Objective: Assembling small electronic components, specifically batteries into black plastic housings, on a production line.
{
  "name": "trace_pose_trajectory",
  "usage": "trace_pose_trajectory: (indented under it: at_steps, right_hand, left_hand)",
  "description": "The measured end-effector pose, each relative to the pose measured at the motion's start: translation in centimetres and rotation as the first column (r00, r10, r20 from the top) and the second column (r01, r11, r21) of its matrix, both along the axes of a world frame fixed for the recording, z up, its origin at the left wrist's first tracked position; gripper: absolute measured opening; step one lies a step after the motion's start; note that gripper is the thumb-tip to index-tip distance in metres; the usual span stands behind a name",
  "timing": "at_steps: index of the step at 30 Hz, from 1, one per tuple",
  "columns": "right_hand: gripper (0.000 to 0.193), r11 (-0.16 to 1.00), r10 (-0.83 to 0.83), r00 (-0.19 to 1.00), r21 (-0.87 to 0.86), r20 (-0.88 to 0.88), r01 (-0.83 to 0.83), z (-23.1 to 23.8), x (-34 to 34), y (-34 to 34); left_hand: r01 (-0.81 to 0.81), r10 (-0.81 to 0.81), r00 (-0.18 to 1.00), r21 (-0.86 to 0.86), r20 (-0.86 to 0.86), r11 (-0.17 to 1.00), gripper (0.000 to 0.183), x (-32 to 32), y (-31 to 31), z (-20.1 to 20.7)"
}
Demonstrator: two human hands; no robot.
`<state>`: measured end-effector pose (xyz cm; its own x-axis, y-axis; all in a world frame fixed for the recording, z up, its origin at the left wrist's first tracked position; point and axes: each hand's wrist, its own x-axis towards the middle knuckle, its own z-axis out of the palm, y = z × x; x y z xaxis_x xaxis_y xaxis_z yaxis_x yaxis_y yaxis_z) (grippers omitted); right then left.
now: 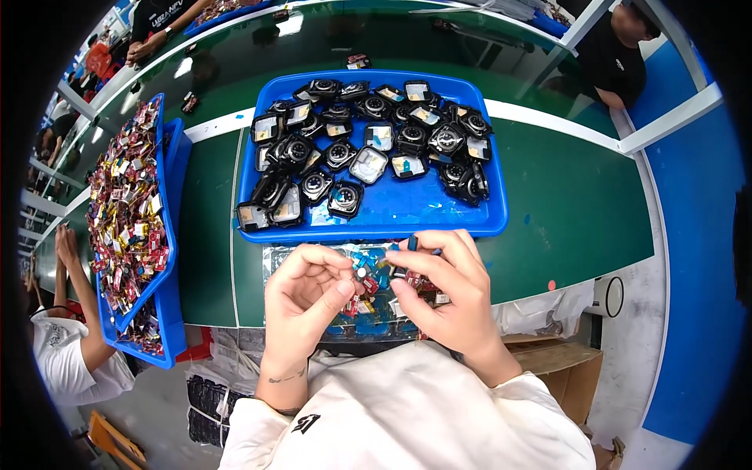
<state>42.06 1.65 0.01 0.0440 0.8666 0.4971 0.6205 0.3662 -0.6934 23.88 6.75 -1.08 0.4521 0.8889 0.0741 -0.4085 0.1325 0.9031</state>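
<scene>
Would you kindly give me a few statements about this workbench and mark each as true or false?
1. The large blue tray holds black watch cases. True.
2. The left hand is inside that tray. False: it is outside, below the tray in the picture.
3. The tabletop is white. False: it is green.
4. Small colourful parts show between the left hand and the right hand. True.
5. The blue bin on the left contains only watch cases. False: it is heaped with small, mixed-colour pieces.

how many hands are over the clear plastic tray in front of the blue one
2: the left hand over the left of the clear plastic tray, the right hand over its right. I see no other hand there.
</scene>
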Motion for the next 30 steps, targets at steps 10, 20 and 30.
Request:
trace_pose_trajectory:
  at_steps: [10,20,30]
  right_hand:
    - [0.036,0.999,0.012,0.999,0.049,0.040,-0.014,0.3,-0.1,0.0]
    - [0.032,0.922,0.148,0.988,0.356,0.033,-0.150,-0.9,-0.5,0.0]
    - [0.007,0.967,0.170,0.748,-0.039,-0.641,-0.253,-0.5,0.7,-1.0]
  left_hand:
    - [0.023,-0.022,1.000,-0.064,0.009,0.998,0.017,0.8,-0.3,0.2]
    - [-0.014,0.008,0.998,-0.096,-0.061,0.995,0.025,1.0,-1.3,0.6]
    - [0.018,0.339,0.882,0.744,-0.326,0.668,0.018,1.3,-0.5,1.1]
